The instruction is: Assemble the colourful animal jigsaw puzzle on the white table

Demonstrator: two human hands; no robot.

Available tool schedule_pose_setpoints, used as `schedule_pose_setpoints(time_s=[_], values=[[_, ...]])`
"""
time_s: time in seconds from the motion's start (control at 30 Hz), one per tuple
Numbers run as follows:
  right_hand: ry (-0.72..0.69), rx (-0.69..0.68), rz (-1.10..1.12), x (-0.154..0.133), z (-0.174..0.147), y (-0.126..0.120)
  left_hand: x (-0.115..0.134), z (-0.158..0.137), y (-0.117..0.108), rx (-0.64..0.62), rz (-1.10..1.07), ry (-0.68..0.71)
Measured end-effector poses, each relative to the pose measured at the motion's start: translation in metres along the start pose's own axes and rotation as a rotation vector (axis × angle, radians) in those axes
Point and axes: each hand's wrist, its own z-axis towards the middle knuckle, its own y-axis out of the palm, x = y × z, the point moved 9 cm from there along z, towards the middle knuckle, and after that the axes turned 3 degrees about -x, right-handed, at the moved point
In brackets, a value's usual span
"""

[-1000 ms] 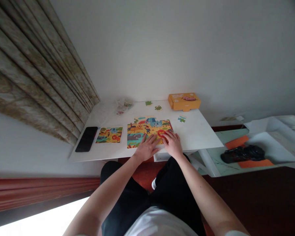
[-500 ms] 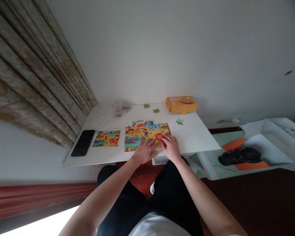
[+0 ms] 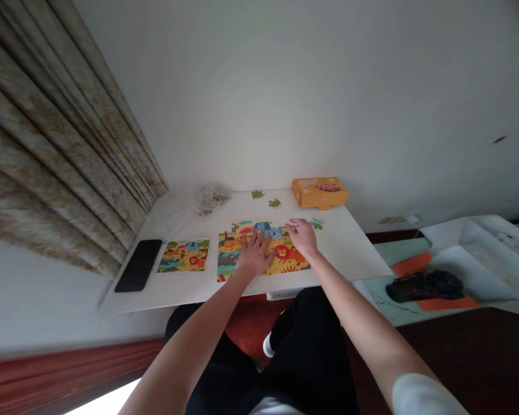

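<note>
A colourful animal jigsaw puzzle (image 3: 229, 260) lies mostly assembled on the white table. Its upper edge is uneven, with gaps near the blue elephants. My left hand (image 3: 254, 256) rests flat on its middle, fingers spread. At the puzzle's upper right corner is my right hand (image 3: 301, 235), fingers apart and slightly bent, with nothing visible in them. Just beyond that hand lies a loose green and blue puzzle piece (image 3: 317, 223), partly hidden by it. Two green puzzle pieces, one (image 3: 258, 195) by the wall and the other (image 3: 275, 203) nearer, lie behind the puzzle.
A picture card (image 3: 184, 255) and a black phone (image 3: 138, 266) lie left of the puzzle. A crumpled clear bag (image 3: 214, 199) sits at the back, and an orange box (image 3: 320, 193) at the back right. Right of the table, a lower surface holds a black object (image 3: 424, 286).
My right hand has moved up from the lion at the lower right to the upper right corner. My left hand has shifted slightly up the puzzle, and the view has tilted.
</note>
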Motion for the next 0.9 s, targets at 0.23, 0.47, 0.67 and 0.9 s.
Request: schedule_pose_setpoints(time_s=[0.23,0.47,0.67,0.9], values=[[0.305,-0.186,-0.189,-0.005,0.092,0.051,0.002,-0.004,-0.011,0.079,-0.047,-0.005],[0.503,-0.202,-0.102,0.022,0.122,0.076,0.001,-0.008,-0.013,0.158,-0.11,0.01],[0.306,-0.188,0.248,0.016,0.132,0.082,0.0,-0.008,-0.012,0.154,-0.139,0.009],[0.233,-0.09,0.651,-0.002,0.089,0.072,-0.007,-0.005,-0.012,0.204,-0.246,0.025]])
